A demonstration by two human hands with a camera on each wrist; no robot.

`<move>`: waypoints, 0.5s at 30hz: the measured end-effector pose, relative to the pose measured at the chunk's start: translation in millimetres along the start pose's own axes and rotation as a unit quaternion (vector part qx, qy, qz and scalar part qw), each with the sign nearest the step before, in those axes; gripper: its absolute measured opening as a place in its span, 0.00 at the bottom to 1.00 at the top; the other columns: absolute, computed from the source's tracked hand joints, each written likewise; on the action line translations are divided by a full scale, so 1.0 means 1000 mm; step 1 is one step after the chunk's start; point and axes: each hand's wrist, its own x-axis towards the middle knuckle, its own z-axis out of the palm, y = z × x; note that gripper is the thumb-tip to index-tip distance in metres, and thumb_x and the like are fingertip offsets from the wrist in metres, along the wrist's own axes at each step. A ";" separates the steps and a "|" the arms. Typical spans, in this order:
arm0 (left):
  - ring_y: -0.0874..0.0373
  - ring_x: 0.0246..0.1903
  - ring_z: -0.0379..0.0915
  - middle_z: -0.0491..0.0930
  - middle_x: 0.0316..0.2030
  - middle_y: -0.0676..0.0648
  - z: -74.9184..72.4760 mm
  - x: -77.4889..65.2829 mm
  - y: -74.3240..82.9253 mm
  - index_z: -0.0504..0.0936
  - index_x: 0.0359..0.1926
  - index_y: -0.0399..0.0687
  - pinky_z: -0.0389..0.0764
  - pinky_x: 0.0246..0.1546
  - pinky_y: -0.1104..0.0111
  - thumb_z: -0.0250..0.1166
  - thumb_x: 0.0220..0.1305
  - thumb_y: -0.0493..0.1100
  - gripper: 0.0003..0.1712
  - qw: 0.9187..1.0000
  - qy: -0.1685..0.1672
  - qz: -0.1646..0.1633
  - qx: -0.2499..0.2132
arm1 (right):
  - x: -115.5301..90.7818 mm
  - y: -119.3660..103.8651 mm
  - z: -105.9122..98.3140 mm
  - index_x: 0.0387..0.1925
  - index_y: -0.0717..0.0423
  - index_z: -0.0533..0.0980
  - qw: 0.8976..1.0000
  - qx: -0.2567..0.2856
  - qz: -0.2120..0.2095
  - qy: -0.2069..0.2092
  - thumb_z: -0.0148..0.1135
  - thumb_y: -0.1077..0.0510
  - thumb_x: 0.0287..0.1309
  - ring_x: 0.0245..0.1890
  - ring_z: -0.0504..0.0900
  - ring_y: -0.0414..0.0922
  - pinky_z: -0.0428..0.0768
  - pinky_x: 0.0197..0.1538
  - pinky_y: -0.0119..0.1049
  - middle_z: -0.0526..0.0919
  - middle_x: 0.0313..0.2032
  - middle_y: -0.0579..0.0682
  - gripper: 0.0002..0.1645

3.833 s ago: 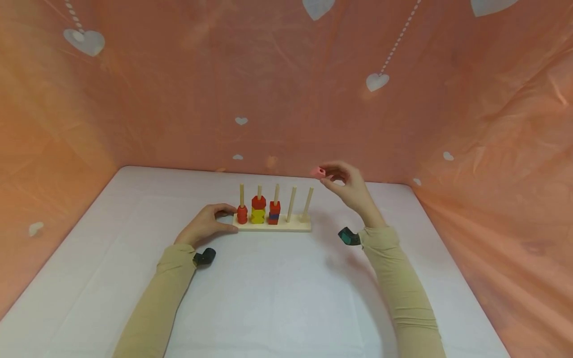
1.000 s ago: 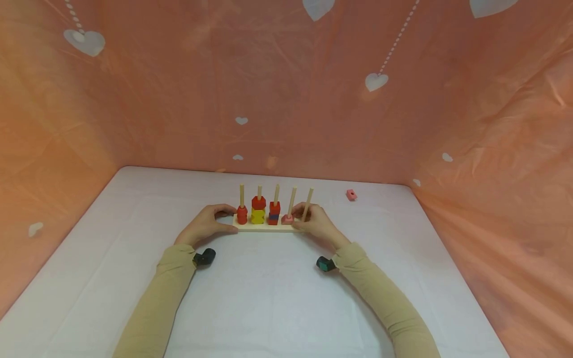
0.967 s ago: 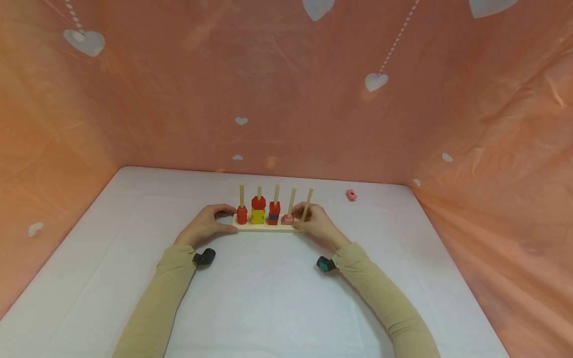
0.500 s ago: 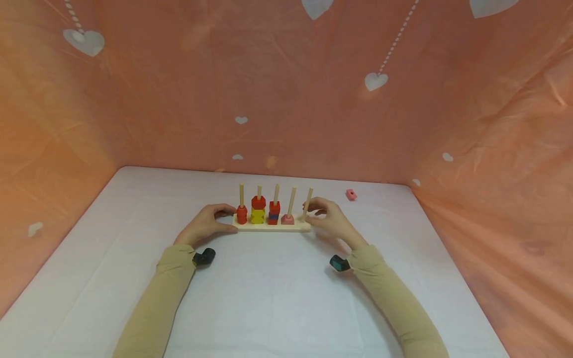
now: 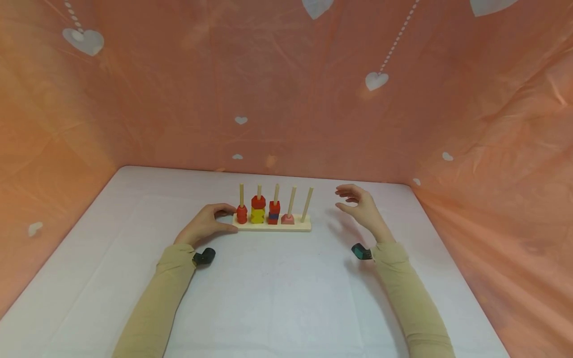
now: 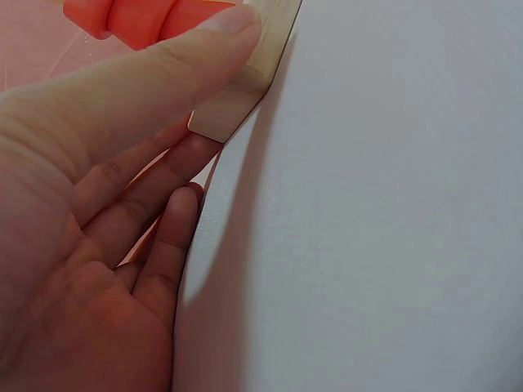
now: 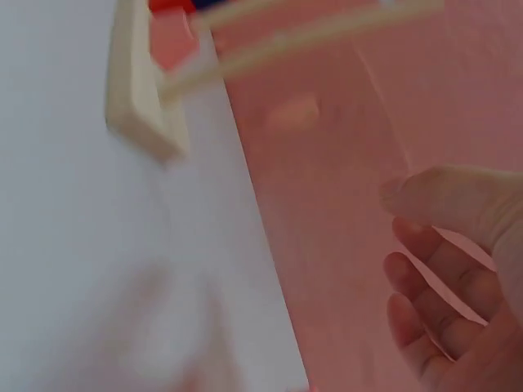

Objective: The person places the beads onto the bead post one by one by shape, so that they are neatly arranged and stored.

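Observation:
A wooden peg board [image 5: 273,227] with a row of upright pegs stands on the table. My left hand [image 5: 206,223] grips its left end, thumb along the front side and fingers behind, as the left wrist view shows with the board's end [image 6: 219,114]. Red beads [image 5: 241,215] sit on the leftmost peg. Yellow beads [image 5: 257,215] under a red one fill the second. Red and blue beads [image 5: 274,213] share the third. One pink bead [image 5: 288,219] lies at the foot of the fourth; the rightmost peg [image 5: 307,205] is bare. My right hand [image 5: 361,206] hovers right of the board, fingers loosely bent, holding nothing.
White cloth [image 5: 277,293] covers the table. An orange curtain [image 5: 286,99] with white hearts stands behind and at both sides. The loose pink bead seen earlier at the back right is hidden behind my right hand in the head view.
My right hand set a pink bead on the fourth peg, let go, and moved right and up towards where the loose pink bead lay. My left hand has stayed on the board.

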 end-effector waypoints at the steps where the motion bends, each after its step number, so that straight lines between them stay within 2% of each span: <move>1: 0.47 0.59 0.66 0.74 0.56 0.42 0.000 0.000 0.000 0.76 0.55 0.41 0.63 0.63 0.54 0.79 0.44 0.48 0.37 1.000 0.000 0.000 0.001 | 0.000 0.004 -0.004 0.54 0.71 0.72 1.000 -0.005 0.003 0.006 0.65 0.72 0.53 0.51 0.74 0.64 0.72 0.54 0.56 0.77 0.49 0.68 0.25; 7: 0.47 0.59 0.66 0.74 0.57 0.42 -0.001 -0.001 0.002 0.76 0.56 0.41 0.63 0.64 0.54 0.79 0.45 0.47 0.37 1.000 -0.002 -0.002 0.006 | 0.007 0.041 -0.022 0.54 0.70 0.72 0.999 -0.021 0.018 0.034 0.66 0.71 0.53 0.51 0.74 0.65 0.70 0.55 0.60 0.77 0.49 0.69 0.25; 11: 0.47 0.59 0.66 0.74 0.56 0.42 -0.001 -0.002 0.003 0.76 0.56 0.41 0.63 0.63 0.54 0.79 0.45 0.47 0.36 1.000 -0.001 -0.002 0.006 | 0.014 0.071 -0.028 0.55 0.66 0.73 0.996 -0.064 0.043 0.044 0.65 0.69 0.55 0.55 0.74 0.60 0.70 0.58 0.55 0.77 0.52 0.65 0.24; 15: 0.47 0.59 0.66 0.74 0.56 0.42 0.000 -0.002 0.003 0.76 0.56 0.41 0.63 0.63 0.54 0.79 0.45 0.46 0.36 1.000 -0.001 -0.004 0.003 | 0.019 0.084 -0.029 0.54 0.67 0.73 0.994 -0.080 0.060 0.051 0.67 0.68 0.54 0.55 0.73 0.59 0.69 0.59 0.54 0.76 0.53 0.64 0.24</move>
